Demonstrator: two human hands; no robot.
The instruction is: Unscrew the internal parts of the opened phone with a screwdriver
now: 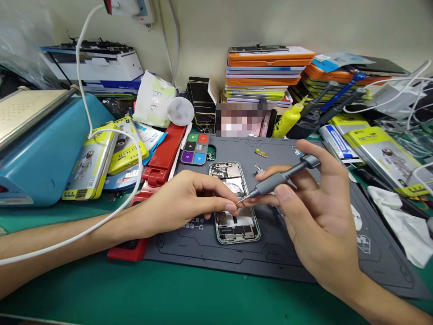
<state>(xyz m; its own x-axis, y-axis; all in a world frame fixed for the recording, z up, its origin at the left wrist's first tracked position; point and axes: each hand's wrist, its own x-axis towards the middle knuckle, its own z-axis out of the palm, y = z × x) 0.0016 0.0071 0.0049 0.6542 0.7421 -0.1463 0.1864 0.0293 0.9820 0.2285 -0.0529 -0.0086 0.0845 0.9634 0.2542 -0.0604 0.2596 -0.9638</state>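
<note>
opened phone (239, 221), internals bared, lies on grey mat (291, 255), long axis roughly 12 to 6. right hand (321, 216) grasps screwdriver (275, 182) above it, tip aimed toward 8 o'clock. left hand (189, 198): thumb and fingertips pinched together at that tip; i cannot tell whether anything small sits between. from phone: coloured tile tray (190, 146) near 11, small yellow part (261, 153) near 1.
</note>
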